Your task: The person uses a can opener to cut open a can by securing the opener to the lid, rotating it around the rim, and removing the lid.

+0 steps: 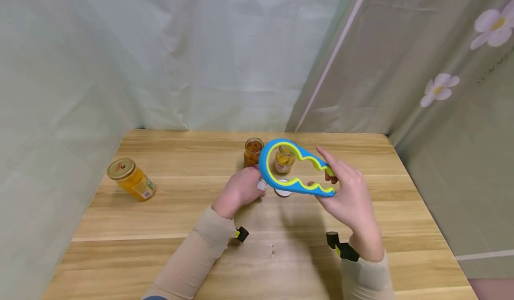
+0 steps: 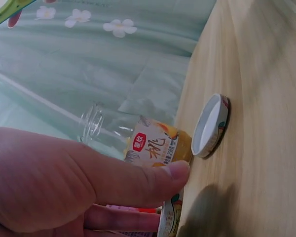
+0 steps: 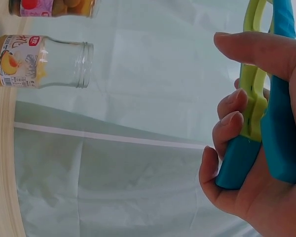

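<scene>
Obstructing part of the head view: one blue loop-shaped tool (image 1: 263,162) with wavy lime-green inner edge, raised above the pale wood-grain table (image 1: 120,264), its two handles grasped by the right hand (image 1: 349,193); the clear glass jar with peach label (image 1: 283,168) shows through the loop. Beside it: left hand (image 1: 241,186), pinching a round white-lined lid (image 1: 262,185) near the tabletop and partly covering it. Flat on the surface: second round lid (image 1: 283,194), white inside upward. Nearer the front: small glistening specks (image 1: 273,252). Room: grey-green sheet curtain (image 1: 241,68), white yellow-centred flowers (image 1: 437,89) at right. Containers, upright: peach jar, uncapped, yellow contents low, clear glass above; next to it, uncapped glass jar of brownish-orange fruit (image 1: 253,150); well apart, far left, gold-lidded glass jar (image 1: 134,182), contents yellow-orange.
</scene>
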The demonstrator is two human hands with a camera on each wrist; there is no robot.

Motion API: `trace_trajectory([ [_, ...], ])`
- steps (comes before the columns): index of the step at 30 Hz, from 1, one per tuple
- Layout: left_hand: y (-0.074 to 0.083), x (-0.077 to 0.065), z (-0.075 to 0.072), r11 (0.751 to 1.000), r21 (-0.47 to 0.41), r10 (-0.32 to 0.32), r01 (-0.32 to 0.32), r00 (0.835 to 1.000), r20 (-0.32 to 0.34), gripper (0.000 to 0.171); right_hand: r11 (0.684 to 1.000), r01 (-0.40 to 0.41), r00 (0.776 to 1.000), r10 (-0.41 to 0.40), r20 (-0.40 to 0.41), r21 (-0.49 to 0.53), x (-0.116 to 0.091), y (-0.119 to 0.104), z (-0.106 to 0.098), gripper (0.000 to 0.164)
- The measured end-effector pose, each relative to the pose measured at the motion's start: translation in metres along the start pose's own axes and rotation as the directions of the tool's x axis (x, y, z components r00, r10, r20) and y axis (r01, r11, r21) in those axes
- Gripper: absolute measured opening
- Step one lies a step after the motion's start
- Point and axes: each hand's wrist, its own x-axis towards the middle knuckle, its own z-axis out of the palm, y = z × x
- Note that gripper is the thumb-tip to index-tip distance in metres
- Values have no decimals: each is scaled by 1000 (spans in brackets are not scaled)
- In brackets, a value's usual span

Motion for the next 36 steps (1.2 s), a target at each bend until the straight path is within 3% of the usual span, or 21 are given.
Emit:
trace_trajectory([
  [5,-1,1,3,1000,0,21,-21,999,-38,19,1000,-3,1000,3,2,5,0,0,-1,87],
  [10,-6,-1,8,999,-28,40,-42,997,-61,4,1000,0,1000,0,23,-6,-2,-1,0,87],
  [14,-8,-2,11,995,-54,75,-80,993,-91,6,1000,6,999,-6,39,-13,-2,0,1,89],
  [20,-10,1,13,992,48,120,-114,980,-158,12,1000,9,999,-9,38,-18,-1,1,0,89],
  [30,-10,6,13,991,127,61,-45,990,-127,31,1000,25,999,-25,24,-1,0,4,-5,86],
  [36,-8,8,12,991,126,48,-36,995,-91,37,1000,20,1000,-20,15,5,-1,5,-7,84],
])
